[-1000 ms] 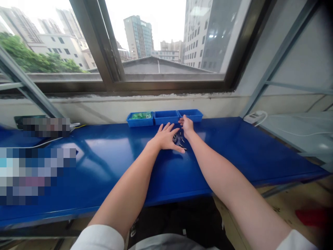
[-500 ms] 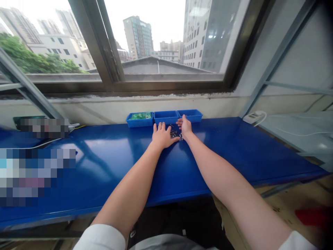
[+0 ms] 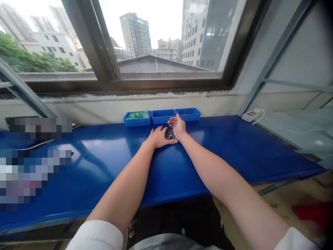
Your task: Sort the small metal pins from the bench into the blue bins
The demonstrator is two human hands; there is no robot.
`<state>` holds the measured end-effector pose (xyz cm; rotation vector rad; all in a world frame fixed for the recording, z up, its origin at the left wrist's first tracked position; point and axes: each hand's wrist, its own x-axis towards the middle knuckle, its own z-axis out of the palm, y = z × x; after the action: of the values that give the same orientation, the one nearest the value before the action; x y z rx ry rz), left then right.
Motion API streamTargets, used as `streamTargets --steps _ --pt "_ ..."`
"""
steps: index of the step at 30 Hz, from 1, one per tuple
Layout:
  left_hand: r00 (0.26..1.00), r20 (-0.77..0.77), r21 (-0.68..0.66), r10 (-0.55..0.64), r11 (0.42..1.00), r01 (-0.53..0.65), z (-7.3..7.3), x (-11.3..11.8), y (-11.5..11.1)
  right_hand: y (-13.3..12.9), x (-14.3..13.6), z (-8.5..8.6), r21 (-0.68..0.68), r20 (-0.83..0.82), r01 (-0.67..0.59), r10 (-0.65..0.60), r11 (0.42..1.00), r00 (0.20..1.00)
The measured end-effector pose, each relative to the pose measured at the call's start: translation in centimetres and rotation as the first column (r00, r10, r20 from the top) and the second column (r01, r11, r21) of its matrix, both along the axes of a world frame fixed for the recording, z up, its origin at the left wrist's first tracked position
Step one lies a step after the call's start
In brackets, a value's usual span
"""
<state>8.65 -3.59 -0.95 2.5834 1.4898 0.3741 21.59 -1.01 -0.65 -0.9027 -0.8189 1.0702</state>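
Several small metal screws (image 3: 170, 134) lie in a compact pile on the blue table (image 3: 177, 173). Along the left side of the pile, my left hand (image 3: 158, 137) rests on the table with its fingers apart and its thumb along the near edge. My right hand (image 3: 178, 127) stands on its edge at the right of the pile, palm facing left, fingers loosely spread. Neither hand grips anything. Just behind them is a row of three blue bins: the left bin (image 3: 137, 121) holds green packets, the middle bin (image 3: 163, 119) is partly hidden, and the right bin (image 3: 192, 116) has small pieces in it.
A window (image 3: 169, 83) and a low wall are behind the table. A white power strip (image 3: 253, 115) with a cable lies at the back right. Grey metal frames rise on both sides. Blurred-out items are at the left.
My right hand has moved left toward my left hand, and the screws between them are gathered into a tighter pile. The view has shifted slightly.
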Motion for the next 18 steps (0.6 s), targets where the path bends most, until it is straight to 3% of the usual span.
streamTargets --steps 4,7,10,12,14,18 --pt "0.994 0.109 0.064 0.034 0.997 -0.041 0.3 0.7 0.5 0.3 1.2 0.8 0.047 -0.074 0.076 -0.072 0.996 0.995" --pt "0.96 0.265 0.108 0.087 0.987 -0.119 0.0 0.6 1.1 0.8 3.1 0.9 0.009 0.106 0.258 -0.257 0.966 0.961" --pt "0.901 0.402 0.106 0.163 0.969 -0.222 -0.3 0.1 1.6 0.7 4.6 0.4 0.023 0.509 0.378 -0.336 0.925 0.792" --pt "0.869 0.435 0.076 0.235 0.952 -0.295 -0.4 -0.1 1.8 0.4 5.0 -0.2 0.02 0.729 0.348 -0.252 0.937 0.636" --pt "0.861 0.429 0.046 0.273 0.946 -0.322 -0.5 -0.2 1.9 0.2 4.8 -0.7 0.002 0.836 0.299 -0.165 0.954 0.522" --pt "0.909 0.358 0.006 0.213 0.973 -0.23 -0.6 0.0 1.7 0.2 3.6 -1.4 0.061 0.904 0.192 -0.136 0.979 0.406"
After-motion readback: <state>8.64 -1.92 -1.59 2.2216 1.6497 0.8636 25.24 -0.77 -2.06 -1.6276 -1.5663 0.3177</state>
